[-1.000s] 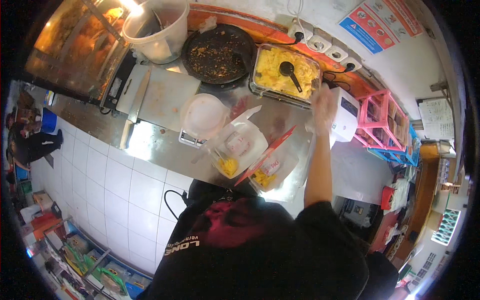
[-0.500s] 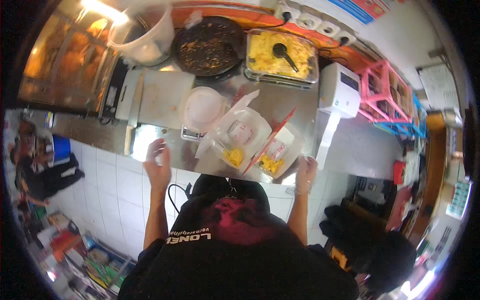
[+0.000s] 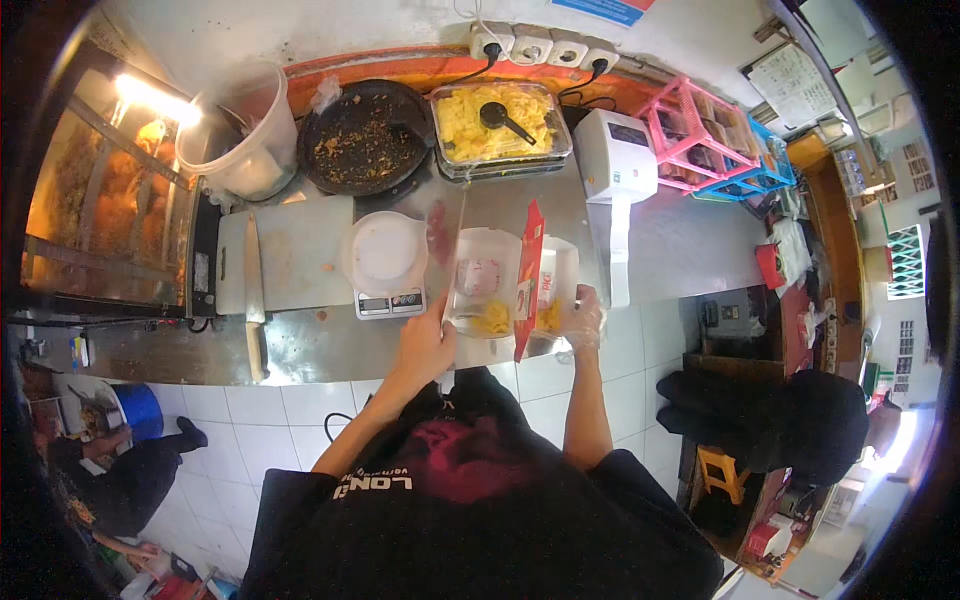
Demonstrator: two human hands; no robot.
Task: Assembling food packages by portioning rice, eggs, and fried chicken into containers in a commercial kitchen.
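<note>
Two white paper food boxes stand side by side near the counter's front edge, the left box (image 3: 492, 255) and the right box (image 3: 563, 262). A red printed flap (image 3: 530, 270) rises between them. Some yellow food (image 3: 490, 319) lies at the near end of the left box, and a smaller yellow heap (image 3: 547, 316) shows in the right one. My left hand (image 3: 428, 342) is closed on the left box's outer wall. On the other side, my right hand (image 3: 583, 320), in a clear plastic glove, grips the right box's near outer edge; its fingertips are partly hidden.
A kitchen scale (image 3: 388, 300) with a white round plate stands left of the boxes. Beyond are a cutting board (image 3: 290, 245), a long knife (image 3: 254, 290), a dark pan (image 3: 362, 135), a yellow food tray (image 3: 480, 110) with a black spoon, and a white label printer (image 3: 612, 160).
My left hand has moved right from open air onto the left box. The boxes, tilted before, now stand straighter and closer together. The whole view has shifted.
</note>
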